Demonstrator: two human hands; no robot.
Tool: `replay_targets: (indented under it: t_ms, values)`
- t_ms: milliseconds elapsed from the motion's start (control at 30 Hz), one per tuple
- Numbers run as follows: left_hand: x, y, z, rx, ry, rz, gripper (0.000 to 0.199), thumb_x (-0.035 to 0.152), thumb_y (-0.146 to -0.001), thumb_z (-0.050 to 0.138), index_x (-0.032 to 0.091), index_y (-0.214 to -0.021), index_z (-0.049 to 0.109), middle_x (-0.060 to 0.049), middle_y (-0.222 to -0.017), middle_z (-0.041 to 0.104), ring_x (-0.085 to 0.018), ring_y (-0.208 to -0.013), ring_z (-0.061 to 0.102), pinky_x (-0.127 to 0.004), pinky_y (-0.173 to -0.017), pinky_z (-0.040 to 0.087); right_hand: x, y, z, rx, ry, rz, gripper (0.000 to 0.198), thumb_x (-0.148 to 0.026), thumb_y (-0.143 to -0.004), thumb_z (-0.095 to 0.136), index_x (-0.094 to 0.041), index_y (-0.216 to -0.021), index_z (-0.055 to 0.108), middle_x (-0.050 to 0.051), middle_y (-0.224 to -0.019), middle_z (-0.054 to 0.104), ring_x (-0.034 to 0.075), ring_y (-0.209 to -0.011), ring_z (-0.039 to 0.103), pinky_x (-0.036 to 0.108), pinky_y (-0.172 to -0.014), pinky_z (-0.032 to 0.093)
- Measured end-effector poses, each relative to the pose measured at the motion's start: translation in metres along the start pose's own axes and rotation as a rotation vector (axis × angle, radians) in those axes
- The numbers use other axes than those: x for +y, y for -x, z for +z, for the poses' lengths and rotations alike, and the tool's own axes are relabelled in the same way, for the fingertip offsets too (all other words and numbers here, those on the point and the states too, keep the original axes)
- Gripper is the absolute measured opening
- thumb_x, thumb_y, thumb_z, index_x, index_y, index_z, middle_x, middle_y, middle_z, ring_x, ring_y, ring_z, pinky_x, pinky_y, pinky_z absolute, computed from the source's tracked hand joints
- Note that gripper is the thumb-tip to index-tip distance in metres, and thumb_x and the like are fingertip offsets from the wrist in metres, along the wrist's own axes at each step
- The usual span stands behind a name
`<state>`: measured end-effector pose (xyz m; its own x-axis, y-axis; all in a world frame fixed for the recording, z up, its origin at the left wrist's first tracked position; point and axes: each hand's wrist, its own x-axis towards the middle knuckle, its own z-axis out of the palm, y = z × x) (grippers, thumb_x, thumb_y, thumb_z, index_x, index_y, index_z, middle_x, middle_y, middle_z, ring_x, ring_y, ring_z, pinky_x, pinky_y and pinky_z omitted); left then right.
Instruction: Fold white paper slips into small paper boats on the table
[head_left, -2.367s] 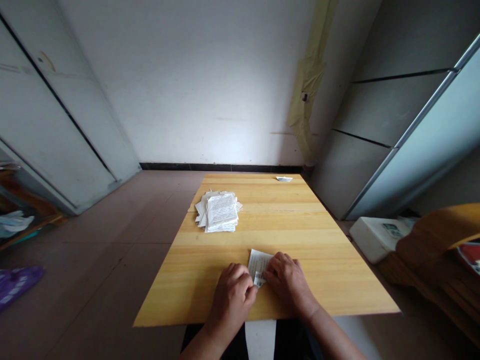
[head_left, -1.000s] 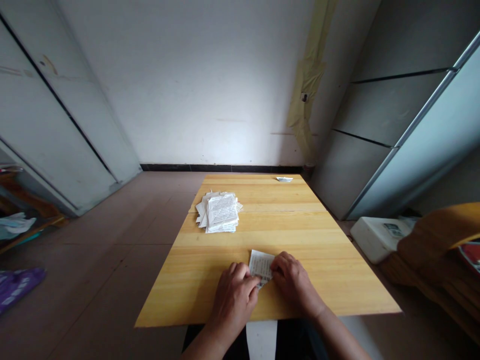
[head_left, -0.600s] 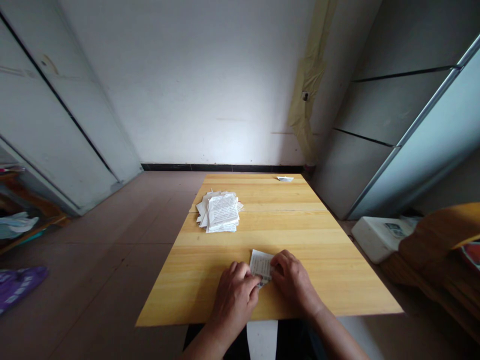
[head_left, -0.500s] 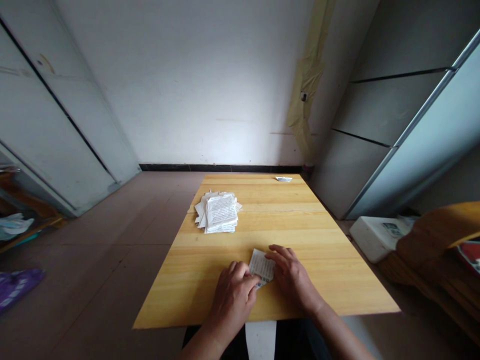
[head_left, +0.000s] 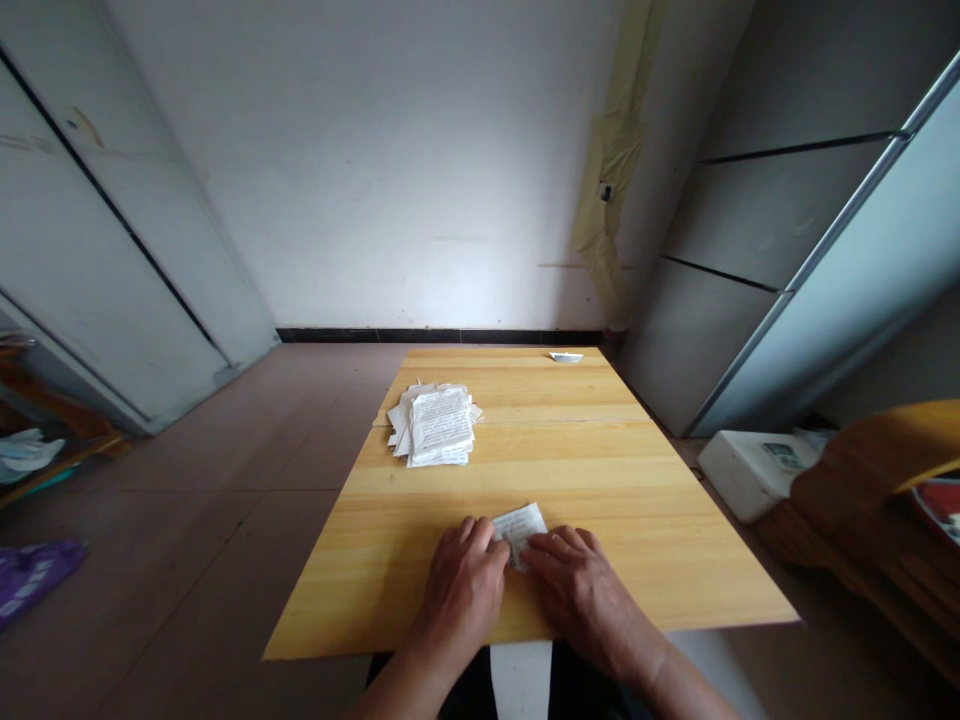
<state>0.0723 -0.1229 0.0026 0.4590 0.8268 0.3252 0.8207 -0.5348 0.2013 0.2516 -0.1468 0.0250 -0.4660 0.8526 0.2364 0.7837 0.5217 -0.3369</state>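
Observation:
A small printed sheet of paper (head_left: 525,522), apparently folded, lies near the front edge of the wooden table (head_left: 600,470). My left hand (head_left: 466,575) has its fingers curled at the paper's left edge, thumb against it. From the other side, my right hand (head_left: 581,580) pinches the paper's lower right edge. Both hands hide the near part of the sheet. Farther back on the left rests a loose stack of printed papers (head_left: 441,425). A small folded white paper piece (head_left: 566,357) sits close to the far edge.
Beyond the table stands a white wall (head_left: 420,200). A grey cabinet (head_left: 727,230) rises at the right, with a white box (head_left: 750,470) and a wooden chair (head_left: 877,460) below it. On the floor at far left lies a purple bag (head_left: 37,580).
The paper has turned between my hands. My right hand has come down nearer to me, from the sheet's upper right to its lower right edge. My left hand has barely moved.

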Motion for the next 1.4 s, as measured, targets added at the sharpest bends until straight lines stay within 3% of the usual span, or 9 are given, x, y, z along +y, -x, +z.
replay_targets:
  t_ms: [133, 233, 333, 533, 700, 833, 1033, 1167, 1400]
  values:
    - [0.007, 0.007, -0.001, 0.004, 0.008, -0.069, 0.006, 0.019, -0.081, 0.059, 0.021, -0.083, 0.064, -0.005, -0.091, 0.061, -0.024, -0.089, 0.053, -0.039, -0.076, 0.039, 0.003, 0.004, 0.001, 0.006, -0.002, 0.000, 0.025, -0.012, -0.085, 0.052, -0.025, -0.104, 0.064, 0.004, -0.109, 0.066, 0.019, -0.095, 0.057, 0.034, -0.085, 0.042]
    - [0.008, 0.009, -0.002, 0.005, 0.022, -0.090, 0.010, 0.018, -0.080, 0.059, 0.022, -0.087, 0.065, -0.004, -0.098, 0.064, -0.024, -0.091, 0.054, -0.040, -0.078, 0.038, 0.012, 0.006, 0.008, 0.062, 0.051, 0.022, 0.029, -0.015, -0.084, 0.055, -0.022, -0.111, 0.063, 0.007, -0.126, 0.059, 0.024, -0.114, 0.052, 0.040, -0.093, 0.040]
    - [0.005, 0.008, -0.004, 0.016, 0.053, -0.095, 0.019, 0.014, -0.078, 0.059, 0.024, -0.092, 0.065, -0.004, -0.104, 0.065, -0.023, -0.094, 0.054, -0.040, -0.079, 0.037, 0.015, 0.012, 0.013, 0.053, 0.072, 0.006, 0.034, -0.025, -0.083, 0.061, -0.022, -0.118, 0.060, 0.008, -0.128, 0.058, 0.026, -0.123, 0.047, 0.045, -0.101, 0.035]
    - [-0.003, 0.011, -0.003, 0.031, 0.146, -0.055, 0.034, 0.004, -0.074, 0.054, 0.027, -0.095, 0.066, -0.002, -0.113, 0.064, -0.023, -0.099, 0.053, -0.040, -0.081, 0.039, 0.005, 0.024, 0.011, 0.003, 0.010, -0.054, 0.041, -0.038, -0.079, 0.066, -0.022, -0.117, 0.060, 0.009, -0.121, 0.062, 0.028, -0.116, 0.052, 0.048, -0.103, 0.031]
    - [-0.010, 0.014, -0.003, 0.047, 0.254, 0.026, 0.039, -0.002, -0.070, 0.047, 0.025, -0.090, 0.069, -0.002, -0.112, 0.066, -0.021, -0.098, 0.054, -0.039, -0.085, 0.043, -0.001, 0.030, 0.018, 0.036, -0.008, -0.102, 0.041, -0.036, -0.079, 0.067, -0.024, -0.117, 0.059, 0.007, -0.111, 0.064, 0.026, -0.105, 0.055, 0.047, -0.100, 0.035]
    - [-0.015, 0.018, -0.004, 0.037, 0.299, 0.059, 0.039, -0.002, -0.067, 0.047, 0.024, -0.085, 0.069, -0.002, -0.110, 0.068, -0.022, -0.098, 0.055, -0.040, -0.086, 0.044, -0.009, 0.033, 0.025, 0.117, -0.018, -0.084, 0.032, -0.023, -0.081, 0.061, -0.026, -0.113, 0.060, 0.006, -0.105, 0.063, 0.024, -0.100, 0.055, 0.045, -0.098, 0.037]
    - [-0.019, 0.023, -0.002, 0.054, 0.347, 0.083, 0.030, 0.000, -0.071, 0.050, 0.023, -0.081, 0.067, -0.001, -0.111, 0.068, -0.021, -0.102, 0.056, -0.040, -0.088, 0.043, -0.014, 0.032, 0.032, 0.213, -0.032, -0.071, 0.018, -0.022, -0.085, 0.058, -0.028, -0.101, 0.062, 0.002, -0.099, 0.065, 0.019, -0.094, 0.058, 0.043, -0.097, 0.036]
    - [-0.020, 0.023, -0.002, 0.091, 0.346, 0.096, 0.028, 0.001, -0.072, 0.052, 0.023, -0.078, 0.066, -0.002, -0.106, 0.070, -0.020, -0.099, 0.058, -0.038, -0.085, 0.045, -0.010, 0.029, 0.034, 0.227, 0.014, -0.145, 0.023, -0.027, -0.084, 0.060, -0.030, -0.107, 0.060, 0.001, -0.106, 0.065, 0.020, -0.097, 0.057, 0.041, -0.095, 0.036]
    - [-0.022, 0.024, -0.002, 0.096, 0.378, 0.097, 0.025, 0.002, -0.073, 0.052, 0.023, -0.076, 0.065, -0.002, -0.105, 0.070, -0.019, -0.099, 0.059, -0.038, -0.085, 0.045, -0.012, 0.024, 0.028, 0.218, -0.041, -0.083, 0.011, -0.022, -0.089, 0.055, -0.027, -0.091, 0.064, 0.000, -0.093, 0.067, 0.016, -0.086, 0.058, 0.036, -0.090, 0.037]
